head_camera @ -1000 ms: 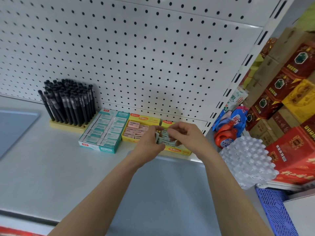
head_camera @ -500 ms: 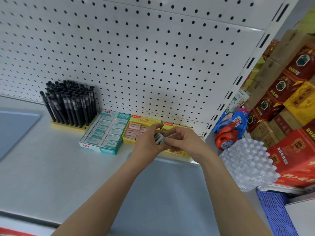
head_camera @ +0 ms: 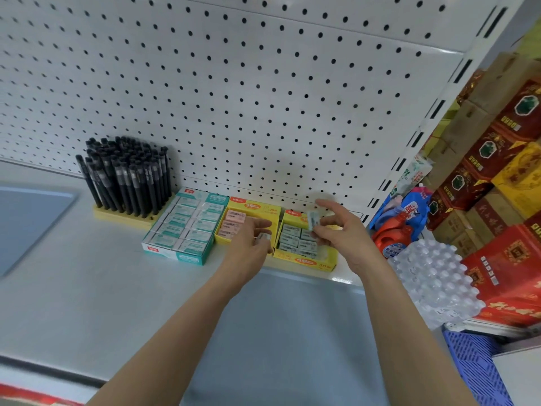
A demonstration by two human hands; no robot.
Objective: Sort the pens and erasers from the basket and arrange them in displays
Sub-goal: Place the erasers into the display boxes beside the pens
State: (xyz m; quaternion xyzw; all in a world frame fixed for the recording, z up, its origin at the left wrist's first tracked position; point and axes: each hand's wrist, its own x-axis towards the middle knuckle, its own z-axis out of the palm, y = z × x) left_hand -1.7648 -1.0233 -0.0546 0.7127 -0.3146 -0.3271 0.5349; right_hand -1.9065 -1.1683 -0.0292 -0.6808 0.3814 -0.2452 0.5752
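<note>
Starting at 9 o'clock: black pens [head_camera: 126, 177] standing in a yellow holder [head_camera: 117, 215] against the pegboard [head_camera: 263, 98]. Just beside at 3 o'clock, a teal box [head_camera: 172, 254], packed full, then a yellow box [head_camera: 257, 208] with pink erasers [head_camera: 234, 216]. Left hand [head_camera: 251, 244] over that box's 4 o'clock corner, fingers curled round a blurry eraser [head_camera: 263, 236]. Next over, a second yellow box [head_camera: 307, 260] with grey-green erasers [head_camera: 292, 238] in rows. Right hand [head_camera: 342, 232] above its 1 o'clock corner, pinching a white eraser [head_camera: 313, 219] between thumb and fingers. Way off at 3 o'clock: red jug [head_camera: 389, 235], wrapped water bottles [head_camera: 433, 282], red cartons [head_camera: 509, 259].
</note>
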